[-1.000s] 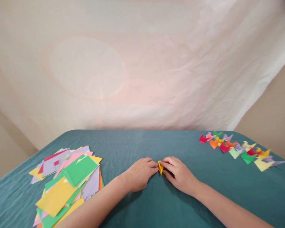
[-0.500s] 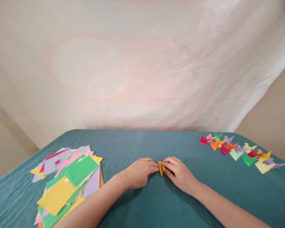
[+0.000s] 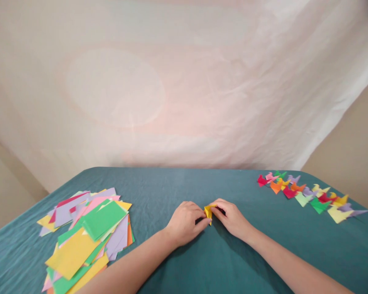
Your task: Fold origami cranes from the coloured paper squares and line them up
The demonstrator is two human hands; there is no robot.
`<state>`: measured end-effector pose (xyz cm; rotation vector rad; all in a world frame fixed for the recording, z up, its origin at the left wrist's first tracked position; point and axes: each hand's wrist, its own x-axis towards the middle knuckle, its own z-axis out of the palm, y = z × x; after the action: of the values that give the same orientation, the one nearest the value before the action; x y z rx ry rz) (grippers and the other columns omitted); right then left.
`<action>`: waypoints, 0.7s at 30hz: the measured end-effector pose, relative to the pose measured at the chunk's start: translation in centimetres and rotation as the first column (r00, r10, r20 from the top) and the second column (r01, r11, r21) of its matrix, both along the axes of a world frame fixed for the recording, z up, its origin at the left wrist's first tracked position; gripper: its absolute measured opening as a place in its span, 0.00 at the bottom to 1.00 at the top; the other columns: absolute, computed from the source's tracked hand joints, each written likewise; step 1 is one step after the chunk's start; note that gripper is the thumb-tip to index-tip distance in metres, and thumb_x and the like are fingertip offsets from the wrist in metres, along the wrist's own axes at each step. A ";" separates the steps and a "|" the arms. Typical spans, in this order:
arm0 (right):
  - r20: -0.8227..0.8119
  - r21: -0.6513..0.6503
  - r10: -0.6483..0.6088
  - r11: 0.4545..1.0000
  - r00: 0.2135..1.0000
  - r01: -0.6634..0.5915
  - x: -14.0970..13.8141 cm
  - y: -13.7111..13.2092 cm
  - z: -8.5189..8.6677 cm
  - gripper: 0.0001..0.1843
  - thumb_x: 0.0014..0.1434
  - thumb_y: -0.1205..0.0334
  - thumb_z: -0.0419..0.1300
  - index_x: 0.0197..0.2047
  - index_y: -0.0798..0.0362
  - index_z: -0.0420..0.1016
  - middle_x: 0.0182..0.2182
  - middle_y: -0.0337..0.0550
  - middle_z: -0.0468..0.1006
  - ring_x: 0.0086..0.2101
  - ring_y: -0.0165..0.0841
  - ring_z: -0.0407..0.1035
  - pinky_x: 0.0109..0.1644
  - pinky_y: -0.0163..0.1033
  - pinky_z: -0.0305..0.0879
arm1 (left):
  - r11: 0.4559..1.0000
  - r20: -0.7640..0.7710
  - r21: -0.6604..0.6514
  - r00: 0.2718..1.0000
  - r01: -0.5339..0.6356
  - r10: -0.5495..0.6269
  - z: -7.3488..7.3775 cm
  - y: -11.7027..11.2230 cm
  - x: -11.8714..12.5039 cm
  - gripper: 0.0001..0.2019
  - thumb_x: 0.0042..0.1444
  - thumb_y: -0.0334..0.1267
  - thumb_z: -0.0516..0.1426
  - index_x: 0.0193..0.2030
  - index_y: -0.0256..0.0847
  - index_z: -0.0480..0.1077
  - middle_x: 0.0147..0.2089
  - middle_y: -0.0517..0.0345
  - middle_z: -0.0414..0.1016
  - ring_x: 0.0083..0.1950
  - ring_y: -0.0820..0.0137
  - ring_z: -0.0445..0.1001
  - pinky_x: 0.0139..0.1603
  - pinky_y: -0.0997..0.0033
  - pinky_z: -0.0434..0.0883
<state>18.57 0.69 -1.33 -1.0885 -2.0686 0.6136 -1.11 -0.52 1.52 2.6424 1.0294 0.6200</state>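
Note:
A small folded piece of yellow origami paper point(image 3: 208, 211) is pinched between my two hands just above the middle of the table. My left hand point(image 3: 187, 222) grips its left side, thumb and fingers closed on the edge. On the other side, my right hand point(image 3: 230, 216) pinches its upper right part between thumb and forefinger. A narrow point of the paper hangs downward between the hands. My fingertips hide parts of both edges.
A loose pile of coloured paper sheets point(image 3: 106, 220) lies at the left, partly behind my left forearm. Several folded paper birds point(image 3: 319, 206) stand in slanting rows at the right. A dark green cloth point(image 3: 184, 183) covers the table, and a pale sheet point(image 3: 187, 90) hangs behind it.
My left thumb has come out to the near side of the yellow paper. The paper has turned, and its top now reaches towards my right fingers, which have shifted slightly up.

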 end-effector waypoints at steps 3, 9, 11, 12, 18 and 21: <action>0.000 -0.011 -0.008 1.000 1.000 0.008 0.0 0.1 -0.1 0.11 0.62 0.64 0.51 0.37 0.53 0.74 0.33 0.43 0.75 0.34 0.32 0.69 0.39 0.37 0.65 | 0.998 0.063 -0.034 0.997 -0.053 0.055 -0.6 0.5 0.3 0.14 0.60 0.43 0.51 0.33 0.40 0.74 0.34 0.56 0.76 0.38 0.68 0.72 0.45 0.68 0.64; 0.009 -0.004 0.003 1.000 1.000 -0.003 0.0 -0.2 0.3 0.11 0.62 0.64 0.50 0.35 0.52 0.74 0.31 0.41 0.73 0.33 0.31 0.69 0.38 0.36 0.64 | 0.987 0.182 -0.127 0.975 -0.102 0.124 -1.2 1.0 0.3 0.10 0.56 0.42 0.55 0.31 0.41 0.74 0.33 0.57 0.76 0.37 0.68 0.72 0.43 0.70 0.66; 0.028 0.002 0.006 1.000 1.000 -0.006 0.0 -0.4 0.4 0.11 0.62 0.64 0.50 0.34 0.52 0.74 0.30 0.41 0.73 0.32 0.31 0.68 0.38 0.36 0.63 | 0.985 0.195 -0.140 0.972 -0.104 0.130 -1.2 1.0 0.2 0.08 0.53 0.42 0.57 0.31 0.41 0.74 0.33 0.57 0.76 0.37 0.68 0.72 0.43 0.69 0.66; 0.037 0.004 0.007 1.000 0.999 -0.007 0.0 -0.5 0.5 0.11 0.61 0.64 0.51 0.34 0.52 0.74 0.29 0.41 0.73 0.32 0.31 0.68 0.37 0.36 0.63 | 0.983 0.197 -0.147 0.970 -0.113 0.141 -1.1 0.9 0.2 0.07 0.52 0.41 0.58 0.31 0.41 0.73 0.33 0.57 0.76 0.37 0.68 0.72 0.43 0.69 0.66; 0.037 -0.012 -0.003 1.000 0.999 0.004 0.3 -0.3 0.2 0.09 0.60 0.63 0.51 0.38 0.52 0.73 0.32 0.42 0.75 0.33 0.32 0.69 0.38 0.37 0.64 | 0.969 0.224 -0.189 0.954 -0.158 0.200 -1.1 0.5 0.4 0.09 0.48 0.36 0.59 0.37 0.40 0.68 0.35 0.59 0.74 0.37 0.69 0.71 0.42 0.70 0.67; 0.015 -0.031 -0.031 0.999 0.999 0.031 0.3 0.1 -0.4 0.09 0.59 0.62 0.52 0.40 0.52 0.72 0.31 0.42 0.74 0.30 0.32 0.68 0.36 0.38 0.65 | 0.974 0.241 -0.195 0.957 -0.116 0.162 -1.4 0.7 0.3 0.16 0.48 0.34 0.59 0.45 0.41 0.66 0.38 0.59 0.74 0.41 0.68 0.71 0.46 0.69 0.67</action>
<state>18.87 0.81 -1.69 -1.1441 -2.0566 0.6267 -0.79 0.13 0.16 2.2781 1.1408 0.8313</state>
